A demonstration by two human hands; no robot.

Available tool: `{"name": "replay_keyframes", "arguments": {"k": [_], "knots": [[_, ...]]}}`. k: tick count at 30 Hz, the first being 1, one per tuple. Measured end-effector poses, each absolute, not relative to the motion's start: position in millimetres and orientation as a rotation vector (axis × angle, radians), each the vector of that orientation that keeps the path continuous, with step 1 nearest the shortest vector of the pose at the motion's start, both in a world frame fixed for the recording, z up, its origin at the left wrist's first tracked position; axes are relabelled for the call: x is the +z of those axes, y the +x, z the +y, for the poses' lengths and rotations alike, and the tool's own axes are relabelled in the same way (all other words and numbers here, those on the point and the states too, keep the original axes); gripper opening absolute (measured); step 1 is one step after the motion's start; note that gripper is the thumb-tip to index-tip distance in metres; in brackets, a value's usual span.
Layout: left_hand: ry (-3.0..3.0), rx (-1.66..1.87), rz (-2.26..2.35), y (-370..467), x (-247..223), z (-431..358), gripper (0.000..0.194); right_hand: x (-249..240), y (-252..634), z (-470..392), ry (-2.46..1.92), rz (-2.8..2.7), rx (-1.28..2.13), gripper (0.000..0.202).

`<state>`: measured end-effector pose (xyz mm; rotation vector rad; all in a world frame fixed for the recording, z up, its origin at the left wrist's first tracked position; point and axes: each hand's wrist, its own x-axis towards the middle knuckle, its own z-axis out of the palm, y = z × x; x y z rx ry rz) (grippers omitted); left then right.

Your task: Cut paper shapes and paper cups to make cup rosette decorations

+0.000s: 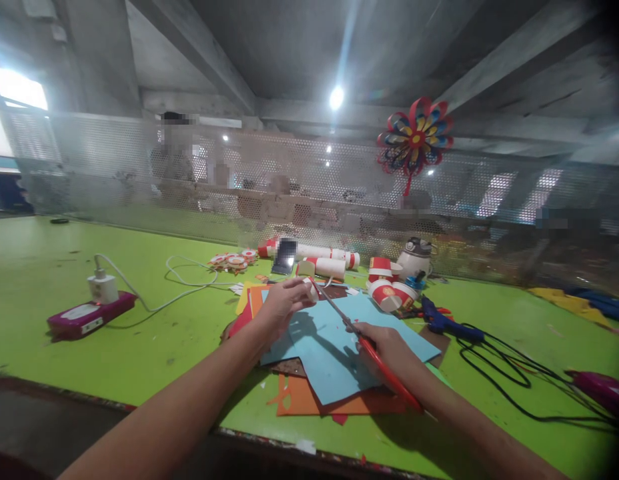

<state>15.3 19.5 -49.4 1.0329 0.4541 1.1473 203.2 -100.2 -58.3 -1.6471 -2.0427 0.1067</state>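
Observation:
My left hand (284, 302) is closed on a small white and red paper cup piece (310, 289), held above the sheets. My right hand (382, 347) grips red-handled scissors (384, 367) whose blades point up and left toward that piece. Whether the blades touch it I cannot tell. Below both hands lie light blue sheets (334, 373), on top of orange sheets (309, 397) and other coloured ones. A thin pale strip trails near the blade tips.
Behind the sheets are red and white paper cups (384, 293), rolled stacks of cups (329, 268), a phone (284, 256) and flower-like cut cups (233, 261). A blue glue gun (447, 321) with black cord lies right. A purple power strip (92, 315) sits left. A mesh screen (114, 167) stands behind.

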Motion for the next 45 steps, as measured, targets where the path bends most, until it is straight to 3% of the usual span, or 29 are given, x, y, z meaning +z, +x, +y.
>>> {"name": "replay_keyframes", "arguments": {"k": [28,45], "knots": [[1.055,1.186,0.389,16.8,-54.6,21.1,0.037,-58.4,198.8,-107.2,-1.719,-2.019,0.051,0.033],[0.988,1.177,0.401,17.7,-52.1,17.3,0.031,-58.4,201.9,-102.3,-1.66,-2.019,0.067,0.035]]}}
